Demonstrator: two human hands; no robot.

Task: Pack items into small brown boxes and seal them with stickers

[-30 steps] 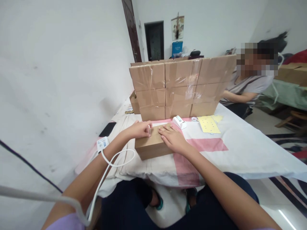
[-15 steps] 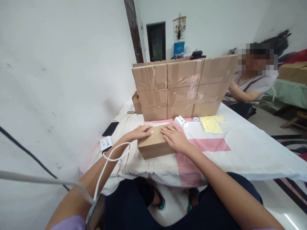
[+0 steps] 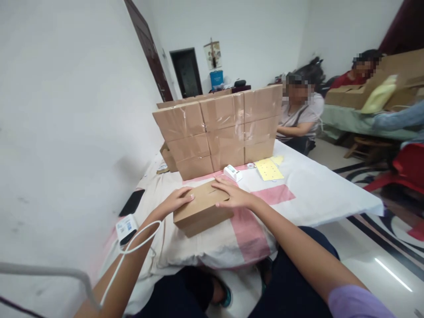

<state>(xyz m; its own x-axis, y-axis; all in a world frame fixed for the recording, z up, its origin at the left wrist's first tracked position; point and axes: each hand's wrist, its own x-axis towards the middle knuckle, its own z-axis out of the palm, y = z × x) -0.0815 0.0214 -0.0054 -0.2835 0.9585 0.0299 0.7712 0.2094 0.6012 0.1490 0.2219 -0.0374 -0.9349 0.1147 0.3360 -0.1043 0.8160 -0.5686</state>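
A closed brown cardboard box (image 3: 198, 211) lies on the table in front of me, turned at a slant. My left hand (image 3: 175, 202) rests on its left top edge with the fingers laid flat. My right hand (image 3: 232, 195) lies flat across the right part of the lid, fingers stretched toward the middle seam. Neither hand grips anything.
A wall of taped cardboard boxes (image 3: 218, 128) stands behind. A small white device (image 3: 232, 172) and a yellow sheet (image 3: 268, 169) lie before it. A black phone (image 3: 131, 202) sits by the wall. A seated person (image 3: 298, 117) is at the far end; another person (image 3: 357, 75) sits further right.
The view has swung to the right, showing more of the room. The box now sits more slanted and both hands have slid along its lid.
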